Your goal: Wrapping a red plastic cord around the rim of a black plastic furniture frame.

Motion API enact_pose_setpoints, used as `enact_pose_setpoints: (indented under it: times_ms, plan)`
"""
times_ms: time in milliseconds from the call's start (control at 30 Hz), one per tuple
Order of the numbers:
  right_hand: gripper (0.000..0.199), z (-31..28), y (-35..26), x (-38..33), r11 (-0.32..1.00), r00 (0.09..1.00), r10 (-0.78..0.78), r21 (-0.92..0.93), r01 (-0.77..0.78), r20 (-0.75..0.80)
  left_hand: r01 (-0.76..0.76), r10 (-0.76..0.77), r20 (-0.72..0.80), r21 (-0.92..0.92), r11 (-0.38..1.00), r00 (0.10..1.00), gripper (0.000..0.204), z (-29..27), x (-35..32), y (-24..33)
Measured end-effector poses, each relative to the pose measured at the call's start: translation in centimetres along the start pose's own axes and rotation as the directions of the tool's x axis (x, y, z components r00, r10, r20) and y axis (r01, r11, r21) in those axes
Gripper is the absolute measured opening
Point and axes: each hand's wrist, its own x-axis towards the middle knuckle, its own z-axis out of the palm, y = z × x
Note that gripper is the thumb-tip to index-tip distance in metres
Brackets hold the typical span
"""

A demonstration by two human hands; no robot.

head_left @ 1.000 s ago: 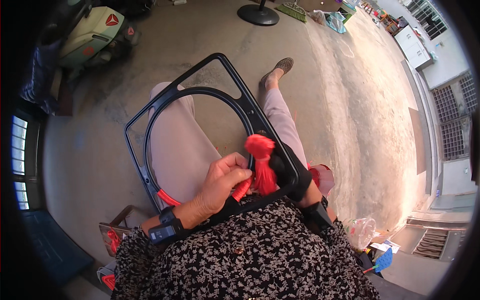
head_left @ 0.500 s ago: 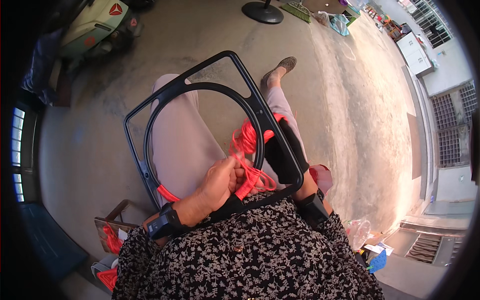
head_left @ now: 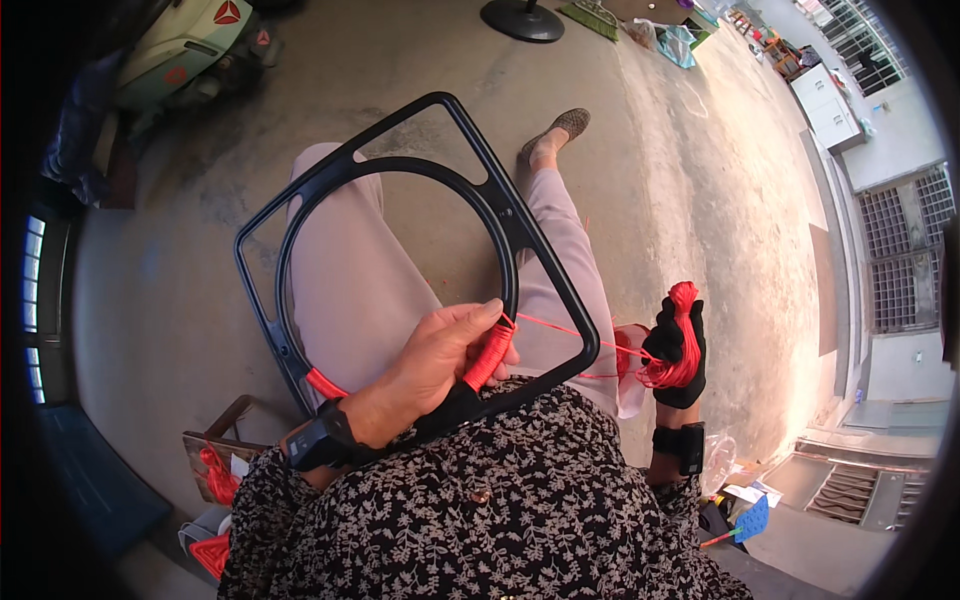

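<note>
A black frame [head_left: 520,230], a ring set inside a rounded square, rests on my lap. My left hand [head_left: 440,355] grips the ring's lower right part, where red cord wrapping [head_left: 488,355] covers it. A second short red wrapping [head_left: 325,383] sits lower left on the ring. My right hand [head_left: 678,350], in a black glove, is out to the right of the frame and holds a bundle of red cord [head_left: 680,300]. A taut red strand [head_left: 580,335] runs from the wrapping to that bundle.
My legs in pale trousers stretch over a concrete floor. A light green scooter [head_left: 180,50] stands at the upper left. A small wooden box with red cord [head_left: 215,470] sits at my lower left. A black fan base [head_left: 520,18] lies at the top.
My right hand has pulled away from the frame out to the right with the cord bundle, drawing the strand taut. My left hand stays on the ring.
</note>
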Motion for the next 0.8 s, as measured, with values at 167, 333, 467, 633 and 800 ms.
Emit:
enact_pose_setpoints:
  times_ms: [167, 333, 467, 633, 800]
  plan:
    - [0.039, 0.8, 0.8, -0.7, 0.949, 0.972, -0.099, -0.313, 0.029, -0.212, -0.109, 0.111, -0.026, 0.064, 0.992, 0.994, 0.015, 0.6, -0.1, -0.2]
    - [0.038, -1.5, -0.2, -0.1, 0.966, 0.999, -0.003, -0.258, -0.008, -0.042, -0.1, 0.101, -0.014, 0.075, 0.992, 0.995, 0.013, 0.7, 0.0, -0.3]
    - [0.038, 4.2, 1.7, 0.1, 0.778, 0.978, -0.065, -0.624, -0.075, -0.198, -0.076, 0.079, -0.028, 0.083, 0.994, 0.996, 0.011, 0.2, -0.1, -0.3]
    - [0.036, 5.5, 4.0, 1.7, 0.592, 0.946, 0.315, -0.764, -0.255, -0.072, -0.101, 0.107, -0.034, 0.152, 0.983, 0.994, 0.01, 0.6, -0.3, -0.2]
    - [0.035, 11.2, 7.6, 2.6, 0.601, 0.962, 0.193, -0.798, 0.04, 0.194, -0.253, 0.247, 0.054, 0.212, 0.944, 0.968, 0.01, 0.0, -0.6, -1.1]
